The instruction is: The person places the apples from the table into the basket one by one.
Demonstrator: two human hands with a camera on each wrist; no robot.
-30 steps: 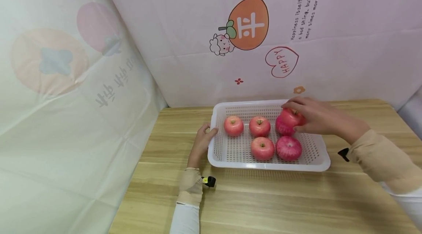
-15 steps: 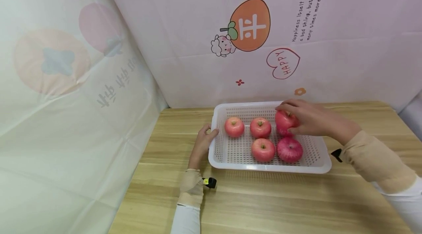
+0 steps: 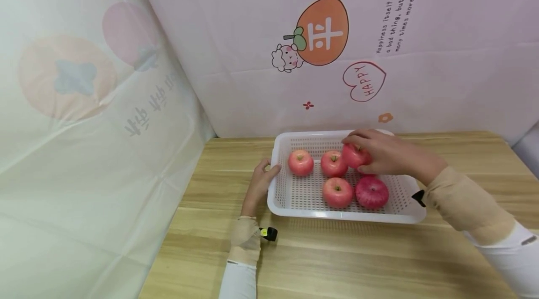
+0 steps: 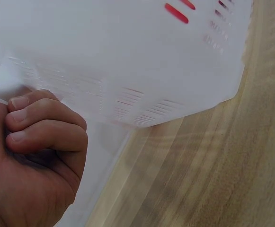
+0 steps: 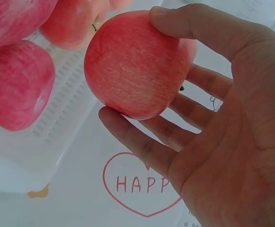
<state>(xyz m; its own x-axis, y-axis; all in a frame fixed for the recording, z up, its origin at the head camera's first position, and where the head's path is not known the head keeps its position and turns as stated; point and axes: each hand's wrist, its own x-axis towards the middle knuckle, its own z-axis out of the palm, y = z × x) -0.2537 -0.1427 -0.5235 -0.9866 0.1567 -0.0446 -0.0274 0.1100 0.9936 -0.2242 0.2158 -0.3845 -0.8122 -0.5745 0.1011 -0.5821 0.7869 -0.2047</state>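
My right hand point(image 3: 381, 151) holds a red apple point(image 3: 355, 155) by its sides, above the white perforated basket point(image 3: 307, 214). In the right wrist view the thumb and fingers span this apple point(image 5: 137, 66). At the basket's left end, my left hand point(image 3: 258, 184) grips the rim, thumb over the edge; its fingers point(image 4: 49, 135) look curled in the left wrist view. Inside the basket are an apple point(image 3: 301, 163) at the left, one point(image 3: 334, 164) at the middle back, one point(image 3: 338, 192) in front, and a darker pink one point(image 3: 372, 192). Another darker one behind the held apple is mostly hidden.
The basket stands on a wooden table point(image 3: 320, 261) near its back edge. Behind rises a white printed cloth point(image 3: 252, 98), with another cloth point(image 3: 105, 163) along the left side. A small black wrist device point(image 3: 269, 234) sits by the left forearm.
My right hand has moved left with the held apple, from over the darker back apple towards the middle back apple. The left hand stays at the rim.
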